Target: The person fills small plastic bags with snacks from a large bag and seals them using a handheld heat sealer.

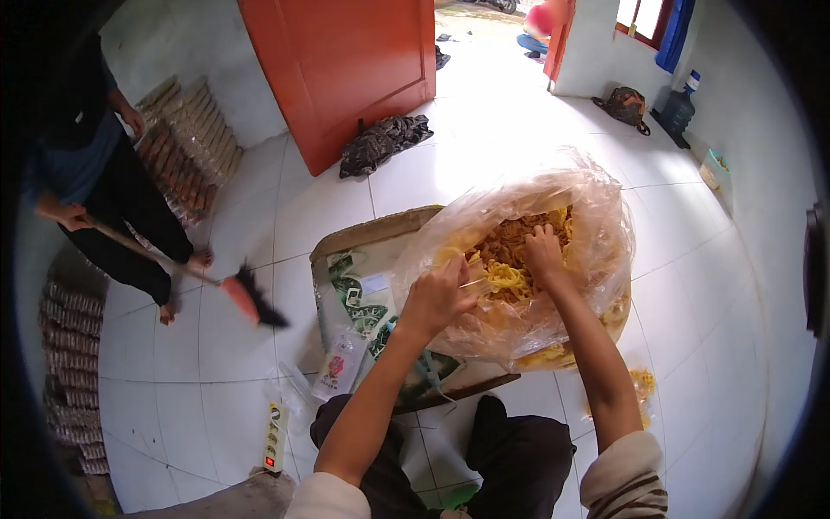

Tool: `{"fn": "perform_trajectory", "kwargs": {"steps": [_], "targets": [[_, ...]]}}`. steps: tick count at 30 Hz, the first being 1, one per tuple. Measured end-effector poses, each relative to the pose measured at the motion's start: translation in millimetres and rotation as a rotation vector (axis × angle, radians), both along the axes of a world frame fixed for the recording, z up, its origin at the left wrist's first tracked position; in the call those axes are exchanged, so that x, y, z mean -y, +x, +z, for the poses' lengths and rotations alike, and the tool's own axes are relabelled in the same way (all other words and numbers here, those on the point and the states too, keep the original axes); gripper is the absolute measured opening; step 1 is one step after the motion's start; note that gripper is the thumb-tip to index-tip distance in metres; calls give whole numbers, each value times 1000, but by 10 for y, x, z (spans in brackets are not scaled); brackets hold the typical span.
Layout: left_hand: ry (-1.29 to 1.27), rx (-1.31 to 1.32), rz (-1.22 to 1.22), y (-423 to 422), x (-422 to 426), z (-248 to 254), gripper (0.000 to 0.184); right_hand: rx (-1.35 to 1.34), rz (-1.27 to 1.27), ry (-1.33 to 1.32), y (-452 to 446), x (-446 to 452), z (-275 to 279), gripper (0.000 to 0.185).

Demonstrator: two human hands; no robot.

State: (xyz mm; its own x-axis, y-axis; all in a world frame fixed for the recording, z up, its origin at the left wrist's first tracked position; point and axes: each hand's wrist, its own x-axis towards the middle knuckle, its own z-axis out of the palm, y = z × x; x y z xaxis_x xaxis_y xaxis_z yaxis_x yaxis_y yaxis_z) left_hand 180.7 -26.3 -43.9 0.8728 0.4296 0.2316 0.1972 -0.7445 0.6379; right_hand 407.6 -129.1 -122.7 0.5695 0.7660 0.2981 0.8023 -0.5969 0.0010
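Note:
A large clear plastic sack (596,195) stands open in front of me, filled with yellow and brown fried snack pieces (510,281). My left hand (438,298) is closed at the sack's near left side, pinching what looks like a small clear plastic bag (471,281); its outline blends with the sack. Inside the mouth of the sack, my right hand (545,253) has its fingers curled down into the brown pieces. The fingertips are partly hidden among them.
Under the sack's left side lies a low board (346,268) with a printed bag pack (341,363) and a sealer-like tool (428,368). A power strip (274,438) is on the floor. At left a person holds a broom (251,298) near stacked packs (186,147). A small filled bag (642,389) lies right.

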Motion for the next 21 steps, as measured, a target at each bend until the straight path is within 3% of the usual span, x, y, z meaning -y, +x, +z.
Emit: {"fn": "perform_trajectory", "kwargs": {"steps": [4,6,7,9,13,17,19,21], "targets": [[-32,21,-20,75,-38,-119,44,-24,98,151,-160,-5,101,15],[-23,2,-30,104,-44,-203,46,-606,71,355,-406,7,337,19],[-14,-19,-42,110,-34,-213,48,-602,73,350,-533,35,424,19],[-23,-5,-29,134,1,-216,50,-1053,204,639,-774,117,544,19],[33,61,-37,187,54,-272,62,-929,263,585,-994,247,669,17],[99,302,-65,176,64,-238,55,-881,172,594,-1027,303,751,13],[-326,225,-142,165,30,-145,36,-848,165,615,-1037,322,838,11],[-437,265,-140,124,3,-106,28,-753,164,617,-1051,334,933,10]]}}
